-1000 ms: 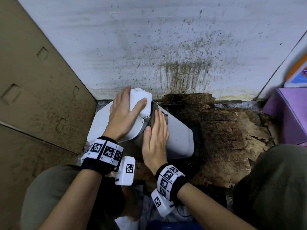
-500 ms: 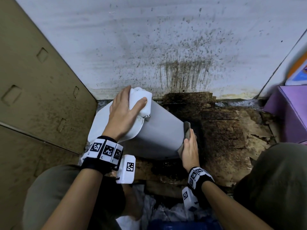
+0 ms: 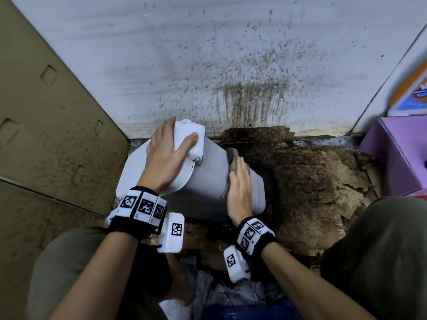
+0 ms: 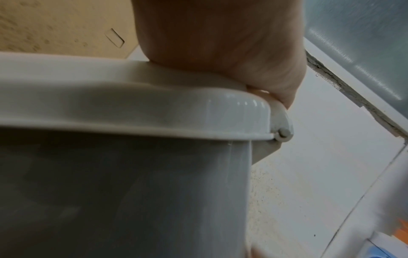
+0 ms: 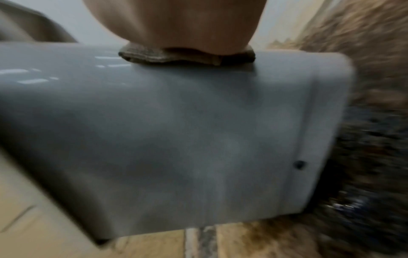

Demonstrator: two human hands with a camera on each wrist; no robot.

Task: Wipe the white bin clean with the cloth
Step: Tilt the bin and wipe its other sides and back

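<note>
While the fingers (image 3: 241, 166) of the right hand (image 3: 239, 192) lie straight and together, they press a grey-brown cloth (image 3: 233, 158) flat against the upper side of the white bin (image 3: 208, 185); the right wrist view shows the cloth (image 5: 187, 55) sandwiched between palm and plastic. On the other end, the left hand (image 3: 165, 158) grasps the bin's lid hinge block (image 3: 196, 139), thumb hooked across it and fingers wrapped over the far edge, with the palm resting on the closed lid (image 4: 132, 97). The bin lies tipped on its side, lid towards the left and base towards the right, on a floor of stained, peeling cardboard (image 3: 307, 181). Behind it rises a spattered white wall (image 3: 208, 65), a cardboard panel (image 3: 46, 112) stands left, and a purple box (image 3: 397, 158) sits right.
</note>
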